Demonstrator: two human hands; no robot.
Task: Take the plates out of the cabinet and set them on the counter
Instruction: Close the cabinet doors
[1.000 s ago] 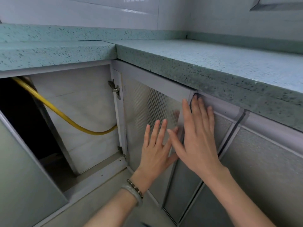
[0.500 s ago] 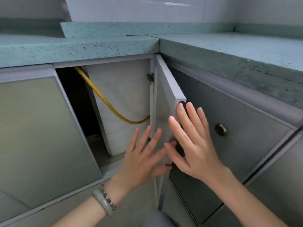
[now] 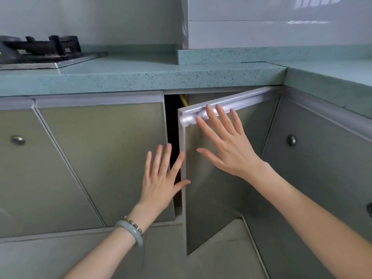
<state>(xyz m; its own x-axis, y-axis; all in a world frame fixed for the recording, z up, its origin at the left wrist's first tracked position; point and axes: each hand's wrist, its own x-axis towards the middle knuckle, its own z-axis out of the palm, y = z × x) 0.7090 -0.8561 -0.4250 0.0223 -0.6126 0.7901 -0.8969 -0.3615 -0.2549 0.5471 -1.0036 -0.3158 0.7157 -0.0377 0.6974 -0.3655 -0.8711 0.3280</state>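
Right hand (image 3: 231, 152) flat, fingers spread on cabinet door (image 3: 211, 188); left hand (image 3: 161, 182) spread wide by its edge.

Speckled teal worktop (image 3: 141, 67), bent in an L, as I see it from the head camera.

At its far left end I make out a steel hob (image 3: 50, 61) with black pan supports, sitting on the surface. Along the back edge, right of the middle, a raised ledge (image 3: 221, 55) of the same stone runs toward the inner corner, where the worktop turns toward me.

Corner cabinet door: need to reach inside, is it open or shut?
Ajar: the door angles outward, a dark gap showing beside its left edge.
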